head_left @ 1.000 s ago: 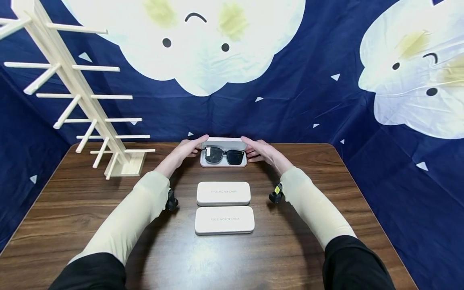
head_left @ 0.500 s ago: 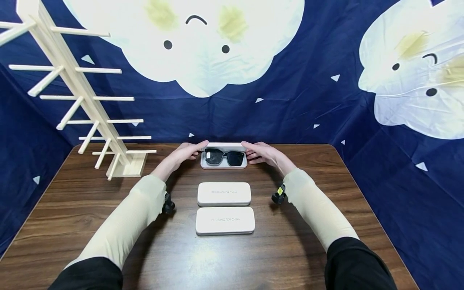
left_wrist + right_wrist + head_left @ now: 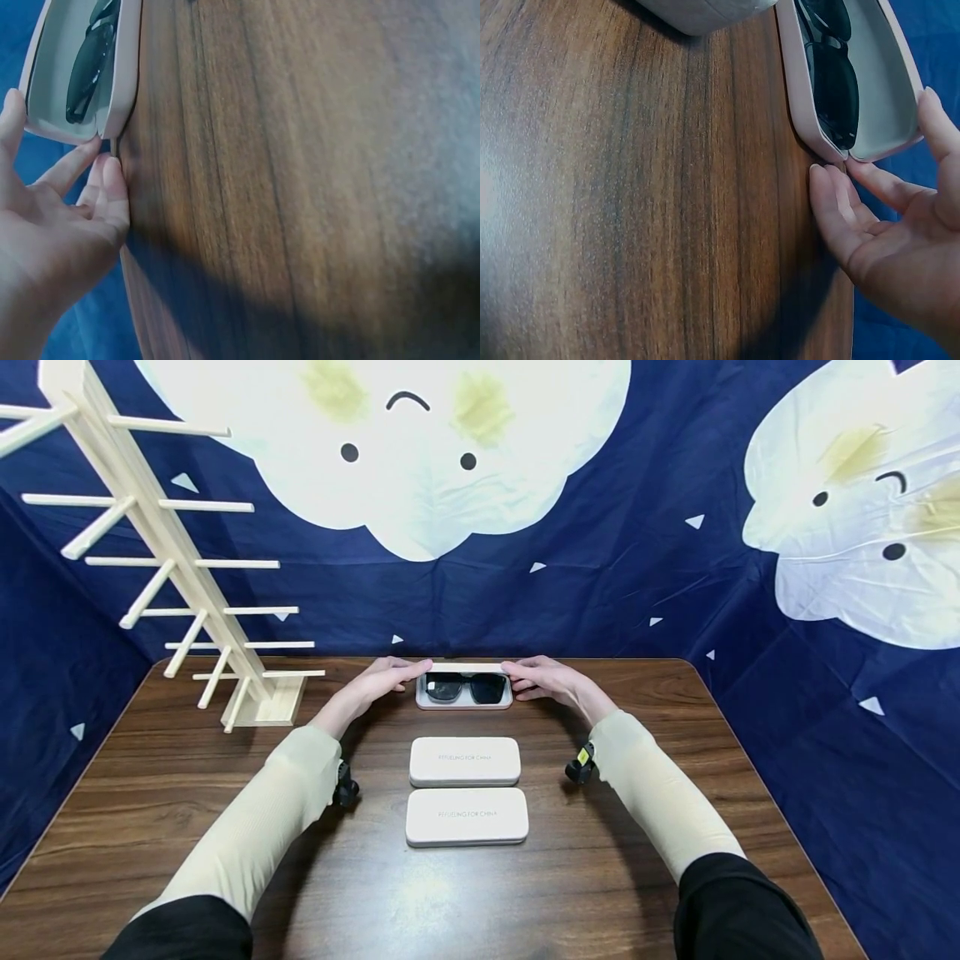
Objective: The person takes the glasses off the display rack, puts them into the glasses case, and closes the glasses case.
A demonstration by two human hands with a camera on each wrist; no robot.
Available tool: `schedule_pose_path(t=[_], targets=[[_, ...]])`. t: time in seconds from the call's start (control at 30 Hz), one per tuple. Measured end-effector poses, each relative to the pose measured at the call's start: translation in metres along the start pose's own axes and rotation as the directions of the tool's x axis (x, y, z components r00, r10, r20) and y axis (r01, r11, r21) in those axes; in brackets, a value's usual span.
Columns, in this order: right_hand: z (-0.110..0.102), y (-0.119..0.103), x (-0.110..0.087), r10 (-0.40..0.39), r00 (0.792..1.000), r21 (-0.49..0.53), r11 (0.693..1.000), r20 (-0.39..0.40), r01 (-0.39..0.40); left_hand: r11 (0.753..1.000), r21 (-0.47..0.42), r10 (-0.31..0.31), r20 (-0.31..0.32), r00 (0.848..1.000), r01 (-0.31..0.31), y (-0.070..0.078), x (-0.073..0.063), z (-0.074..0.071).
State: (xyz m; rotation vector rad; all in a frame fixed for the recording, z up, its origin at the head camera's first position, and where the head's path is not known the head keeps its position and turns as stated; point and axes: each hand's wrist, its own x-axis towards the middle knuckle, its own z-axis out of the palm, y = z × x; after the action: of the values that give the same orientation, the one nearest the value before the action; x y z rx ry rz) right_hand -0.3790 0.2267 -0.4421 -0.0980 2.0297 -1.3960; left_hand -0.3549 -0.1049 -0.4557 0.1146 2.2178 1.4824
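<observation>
At the far edge of the table, an eyeglass case (image 3: 465, 704) stands part open with its lid tipped forward over black sunglasses (image 3: 487, 688). My left hand (image 3: 371, 683) holds the case's left end. In the left wrist view its thumb (image 3: 12, 124) is at the lid's rim, with the index fingertip at the hinge corner. The right end is held likewise by my right hand (image 3: 553, 681), thumb (image 3: 934, 120) on the lid and fingers beside the hinge. The lid covers the sunglasses' upper part in the head view.
Two closed white cases, one (image 3: 465, 760) behind the other (image 3: 467, 817), lie nearer on the wooden table (image 3: 637, 793). A wooden peg rack (image 3: 180, 568) rises at the left. Blue cloth (image 3: 600, 602) with clouds hangs behind the table.
The lid has swung forward and down under both thumbs, so less of its inside shows. The sunglasses and the two closed cases keep their places.
</observation>
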Motion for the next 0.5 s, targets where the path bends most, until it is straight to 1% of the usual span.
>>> schedule_pose_path(t=[0.07,0.17,0.3,0.5], targets=[[-0.0006,0.0001,-0.0010,-0.006,1.000,-0.007,1.000,0.015,0.007,1.000,-0.004,0.005,0.008,1.000,-0.005,-0.0015,0.0009,-0.0006],[-0.0012,-0.0003,-0.0031,-0.016,0.999,-0.035,0.999,0.033,0.017,1.000,0.015,0.024,0.019,1.000,-0.024,-0.0025,0.0007,-0.0005],[-0.0018,-0.0009,-0.0049,-0.019,0.999,-0.062,0.998,0.049,0.022,0.997,0.042,0.060,0.014,0.998,-0.061,-0.0050,0.0004,0.0006],[-0.0025,0.0013,-0.0023,-0.037,0.997,-0.062,0.997,0.073,0.041,0.993,0.069,0.091,0.006,0.996,-0.091,-0.0069,-0.0007,0.0013]])
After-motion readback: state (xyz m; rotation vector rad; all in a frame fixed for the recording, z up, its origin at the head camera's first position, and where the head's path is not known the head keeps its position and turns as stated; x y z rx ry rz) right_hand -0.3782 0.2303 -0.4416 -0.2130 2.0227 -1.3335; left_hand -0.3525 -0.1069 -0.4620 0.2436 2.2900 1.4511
